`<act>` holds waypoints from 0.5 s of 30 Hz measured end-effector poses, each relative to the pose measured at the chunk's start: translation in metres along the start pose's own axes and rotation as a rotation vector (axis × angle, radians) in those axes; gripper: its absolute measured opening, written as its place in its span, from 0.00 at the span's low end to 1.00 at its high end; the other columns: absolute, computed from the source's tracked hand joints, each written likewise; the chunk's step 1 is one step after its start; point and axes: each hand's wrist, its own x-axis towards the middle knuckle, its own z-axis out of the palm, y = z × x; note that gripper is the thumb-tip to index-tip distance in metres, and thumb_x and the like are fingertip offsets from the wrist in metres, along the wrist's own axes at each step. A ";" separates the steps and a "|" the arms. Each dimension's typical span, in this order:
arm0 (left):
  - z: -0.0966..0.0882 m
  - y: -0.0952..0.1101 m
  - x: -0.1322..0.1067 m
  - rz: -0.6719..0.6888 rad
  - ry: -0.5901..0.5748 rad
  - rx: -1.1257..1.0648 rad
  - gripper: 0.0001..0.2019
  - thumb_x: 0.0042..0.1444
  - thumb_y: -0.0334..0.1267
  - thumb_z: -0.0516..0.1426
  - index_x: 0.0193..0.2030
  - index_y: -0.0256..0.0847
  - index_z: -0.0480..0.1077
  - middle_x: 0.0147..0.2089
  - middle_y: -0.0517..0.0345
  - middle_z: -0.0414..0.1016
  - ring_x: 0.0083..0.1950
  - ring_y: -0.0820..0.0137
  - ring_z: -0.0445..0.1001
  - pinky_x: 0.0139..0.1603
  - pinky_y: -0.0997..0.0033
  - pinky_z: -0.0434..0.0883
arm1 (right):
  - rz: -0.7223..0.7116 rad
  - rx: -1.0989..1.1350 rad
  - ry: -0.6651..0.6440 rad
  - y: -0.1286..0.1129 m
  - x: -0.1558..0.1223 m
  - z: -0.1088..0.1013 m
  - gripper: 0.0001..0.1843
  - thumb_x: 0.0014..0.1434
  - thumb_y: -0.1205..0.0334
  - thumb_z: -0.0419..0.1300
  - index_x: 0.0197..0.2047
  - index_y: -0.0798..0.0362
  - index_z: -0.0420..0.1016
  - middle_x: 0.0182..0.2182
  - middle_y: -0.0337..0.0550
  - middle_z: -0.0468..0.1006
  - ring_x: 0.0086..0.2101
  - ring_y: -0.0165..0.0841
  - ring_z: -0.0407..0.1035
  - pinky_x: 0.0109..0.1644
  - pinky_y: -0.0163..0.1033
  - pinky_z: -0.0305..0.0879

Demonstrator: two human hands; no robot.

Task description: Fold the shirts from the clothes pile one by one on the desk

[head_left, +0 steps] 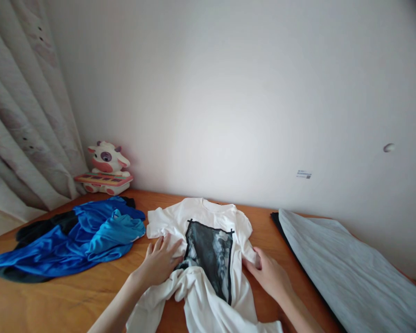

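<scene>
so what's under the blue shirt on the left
A black garment shows past the blue shirt at its far and near left edges, on the wooden table. How far it runs beneath is covered.

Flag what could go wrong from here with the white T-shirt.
The white T-shirt is bunched near the left hand, so creases may get pressed in. The right hand grips only its side edge; a pull could skew it. The blue garment lies close and might get dragged along.
</scene>
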 end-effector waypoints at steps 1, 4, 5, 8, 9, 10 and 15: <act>0.002 0.002 0.002 -0.016 0.010 0.007 0.25 0.66 0.49 0.52 0.69 0.54 0.65 0.72 0.41 0.61 0.71 0.38 0.59 0.63 0.34 0.64 | -0.036 -0.034 -0.022 0.000 0.007 -0.002 0.21 0.65 0.45 0.53 0.53 0.48 0.73 0.40 0.49 0.84 0.42 0.45 0.79 0.39 0.42 0.67; 0.007 0.004 0.004 -0.038 0.077 -0.012 0.21 0.67 0.48 0.52 0.66 0.58 0.69 0.72 0.45 0.62 0.73 0.42 0.57 0.66 0.38 0.61 | -0.096 -0.069 -0.078 0.008 0.032 -0.019 0.09 0.63 0.53 0.57 0.37 0.46 0.75 0.31 0.42 0.83 0.34 0.41 0.78 0.34 0.39 0.63; 0.008 0.003 0.004 -0.030 0.100 -0.020 0.20 0.68 0.48 0.52 0.64 0.58 0.71 0.71 0.45 0.63 0.72 0.44 0.58 0.67 0.38 0.61 | -0.079 -0.064 -0.064 0.015 0.042 -0.030 0.07 0.62 0.54 0.59 0.36 0.46 0.76 0.30 0.40 0.83 0.34 0.40 0.78 0.34 0.38 0.62; 0.002 0.002 0.004 0.009 0.163 -0.027 0.18 0.69 0.47 0.49 0.56 0.56 0.78 0.70 0.47 0.65 0.72 0.45 0.59 0.68 0.37 0.60 | 0.116 -0.085 0.121 0.040 0.073 -0.069 0.13 0.63 0.60 0.55 0.48 0.47 0.76 0.41 0.45 0.84 0.42 0.40 0.78 0.40 0.38 0.65; -0.002 0.002 0.005 0.029 0.179 -0.026 0.18 0.70 0.46 0.48 0.51 0.54 0.80 0.70 0.48 0.66 0.72 0.45 0.59 0.68 0.36 0.59 | 0.183 -0.100 0.183 0.048 0.080 -0.079 0.17 0.64 0.61 0.52 0.53 0.49 0.75 0.46 0.50 0.83 0.45 0.41 0.77 0.43 0.39 0.65; -0.006 0.003 0.005 0.052 0.189 -0.026 0.19 0.70 0.45 0.48 0.45 0.52 0.82 0.70 0.49 0.67 0.72 0.46 0.60 0.68 0.36 0.58 | 0.229 -0.111 0.219 0.055 0.086 -0.087 0.20 0.64 0.61 0.51 0.56 0.52 0.73 0.50 0.54 0.81 0.48 0.43 0.76 0.46 0.41 0.66; -0.016 0.011 0.004 0.144 0.125 -0.076 0.14 0.64 0.36 0.52 0.48 0.47 0.79 0.61 0.50 0.77 0.61 0.56 0.74 0.66 0.46 0.65 | 0.205 -0.055 0.115 0.057 0.072 -0.059 0.20 0.61 0.46 0.57 0.42 0.54 0.79 0.36 0.54 0.83 0.41 0.45 0.78 0.43 0.42 0.68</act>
